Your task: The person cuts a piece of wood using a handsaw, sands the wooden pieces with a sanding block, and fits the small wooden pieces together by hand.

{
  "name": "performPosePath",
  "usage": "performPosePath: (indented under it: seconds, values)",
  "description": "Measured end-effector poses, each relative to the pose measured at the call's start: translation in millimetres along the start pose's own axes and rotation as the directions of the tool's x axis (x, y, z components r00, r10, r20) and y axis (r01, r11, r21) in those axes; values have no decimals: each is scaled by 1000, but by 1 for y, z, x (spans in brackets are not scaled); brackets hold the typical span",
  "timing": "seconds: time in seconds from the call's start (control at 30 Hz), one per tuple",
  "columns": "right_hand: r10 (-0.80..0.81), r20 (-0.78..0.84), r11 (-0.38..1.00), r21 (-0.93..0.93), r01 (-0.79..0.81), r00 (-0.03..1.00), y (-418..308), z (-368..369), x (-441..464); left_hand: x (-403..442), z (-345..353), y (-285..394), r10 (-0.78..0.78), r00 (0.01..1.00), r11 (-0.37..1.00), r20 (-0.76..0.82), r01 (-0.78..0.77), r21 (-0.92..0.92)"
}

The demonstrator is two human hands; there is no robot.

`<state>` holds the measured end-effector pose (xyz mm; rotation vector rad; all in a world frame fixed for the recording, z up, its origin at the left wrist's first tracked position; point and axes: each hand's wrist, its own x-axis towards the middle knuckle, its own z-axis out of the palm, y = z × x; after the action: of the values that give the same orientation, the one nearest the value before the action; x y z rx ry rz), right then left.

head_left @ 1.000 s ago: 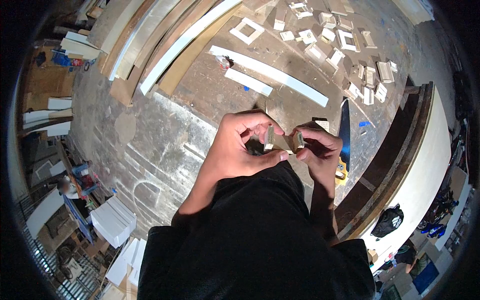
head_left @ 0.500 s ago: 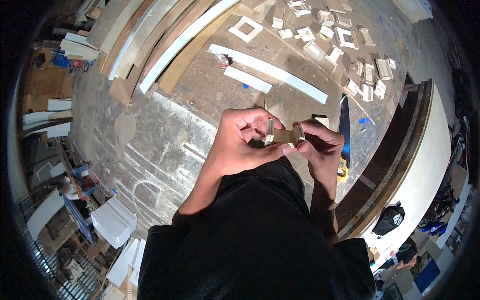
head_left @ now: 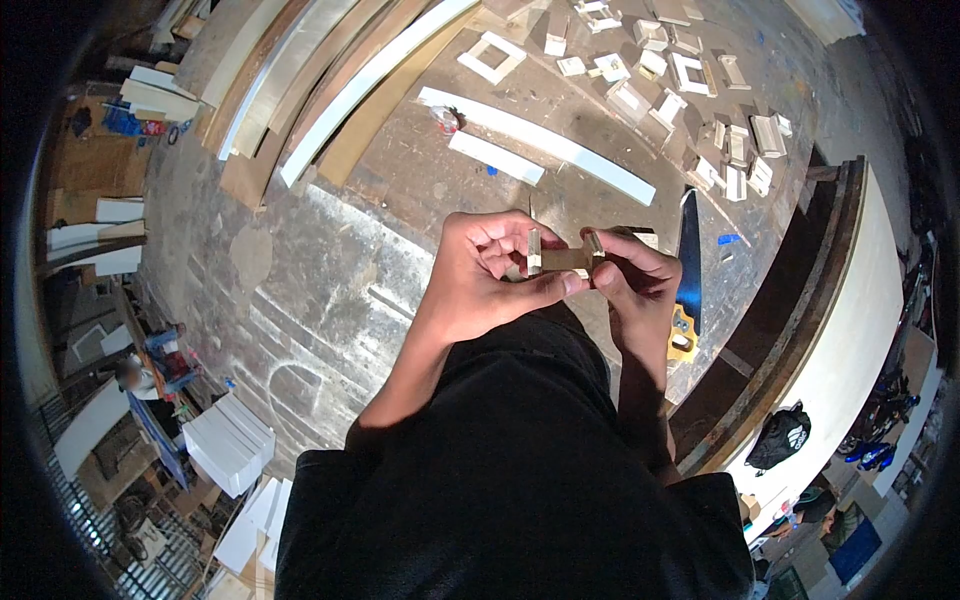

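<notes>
Between both hands is a small U-shaped wooden piece point(head_left: 566, 261), with two short upright sides joined by a flat base. My left hand point(head_left: 490, 270) grips its left side, the thumb lying along the near edge. On the other side, my right hand point(head_left: 638, 272) pinches the right upright between thumb and fingers. Parts of the piece are hidden by the fingers. Just beyond my right hand, a handsaw point(head_left: 686, 270) with a dark blade and yellow handle lies on the work surface. A small wood block point(head_left: 643, 238) shows behind my right fingers.
Several small wooden frames and pieces point(head_left: 690, 75) lie at the far right. Two white strips point(head_left: 540, 140) lie ahead, with long boards point(head_left: 330, 90) at the far left. A black bag point(head_left: 780, 438) rests on a pale panel point(head_left: 850, 330) at right. People are in the background.
Both hands have shifted slightly left with the wooden piece, which has tilted a little. More of the saw's yellow handle now shows.
</notes>
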<state>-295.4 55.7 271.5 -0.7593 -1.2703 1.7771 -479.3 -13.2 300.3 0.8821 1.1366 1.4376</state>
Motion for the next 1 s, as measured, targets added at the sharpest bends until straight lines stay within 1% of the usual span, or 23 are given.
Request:
performPosePath:
  seconds: [0.13, 0.17, 0.2, 0.23, 0.27, 0.43, 0.5, 0.53, 0.6, 0.67, 0.73, 0.8, 0.83, 0.9, 1.0]
  values:
    - [-12, 19, 999, -48, 13, 1000, 1, 1, 1, -2, -1, -2, -21, 999, 1000, -40, 21, -4]
    - [13, -3, 1000, 7, -13, 1000, -2, 5, 2, -2, -1, -3, -21, 999, 1000, -42, 21, -5]
    - [40, -23, 997, 63, -38, 999, -4, 8, 2, -3, -1, -4, -51, 997, 998, -50, 49, -46]
    - [41, -19, 997, 63, -40, 999, -5, 9, 2, -3, -1, -5, -81, 995, 993, -57, 75, -88]
    - [52, -24, 997, 63, -50, 998, -6, 11, 2, -4, -3, -7, -79, 995, 993, -61, 74, -88]
    - [103, -28, 991, 92, -100, 994, -5, 16, 4, -5, -10, -8, -34, 996, 999, -85, 30, -42]
    - [64, -16, 996, -54, -65, 998, 2, 14, 6, -7, -14, -5, -56, 994, 998, -90, 54, -22]
    - [67, -14, 996, -56, -68, 998, 1, 16, 7, -7, -16, -3, -76, 993, 997, -93, 76, -2]
    - [100, -16, 991, -87, -101, 995, -2, 23, 10, -8, -18, 4, -56, 991, 998, -118, 56, -5]
    - [103, 11, 990, -97, -101, 995, -2, 28, 17, -8, -24, 6, -34, 988, 999, -150, 34, -5]
    - [111, 38, 989, -105, -106, 993, 2, 33, 23, -10, -35, 5, -24, 989, 997, -144, 34, 69]
    - [11, 106, 988, -153, 6, 994, 9, 35, 30, -12, -42, 9, -32, 988, 997, -149, 41, 57]
    - [14, 116, 988, -154, 4, 993, 9, 38, 32, -12, -46, 11, -39, 989, 998, -143, 47, 51]
    - [95, 136, 991, -107, -81, 986, 8, 45, 36, -12, -50, 15, -32, 983, 998, -181, 40, 40]
    - [77, 190, 996, -58, -67, 979, 19, 51, 44, -12, -57, 18, -27, 972, 999, -234, 32, 17]
